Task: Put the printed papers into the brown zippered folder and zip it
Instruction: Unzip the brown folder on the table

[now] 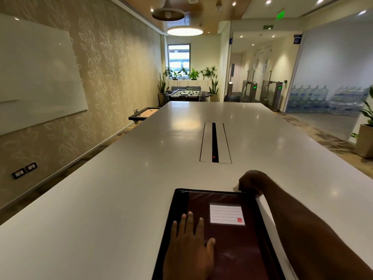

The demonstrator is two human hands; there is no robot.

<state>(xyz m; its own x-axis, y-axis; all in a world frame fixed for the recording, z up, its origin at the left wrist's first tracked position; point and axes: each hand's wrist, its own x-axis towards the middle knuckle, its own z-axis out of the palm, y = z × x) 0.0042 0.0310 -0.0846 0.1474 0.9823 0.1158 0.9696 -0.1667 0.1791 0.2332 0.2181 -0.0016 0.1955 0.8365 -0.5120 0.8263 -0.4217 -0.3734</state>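
our left hand (188, 245) lies spread flat on the closed brown zippered leather folder (228, 239), steadying it — our right hand (252, 183) curls shut at its far corner, likely on the zip pull.

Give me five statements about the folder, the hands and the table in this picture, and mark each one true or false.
1. The left hand lies flat, palm down, on the cover of the brown zippered folder. True.
2. The right hand is at the folder's near left corner. False: it is closed at the far right corner.
3. The folder stands upright on the white table. False: it lies flat, cover closed.
4. A white lined label with a small red mark sits on the cover. True.
5. Loose papers are stacked in the middle of the table. False: only a cable slot shows there.
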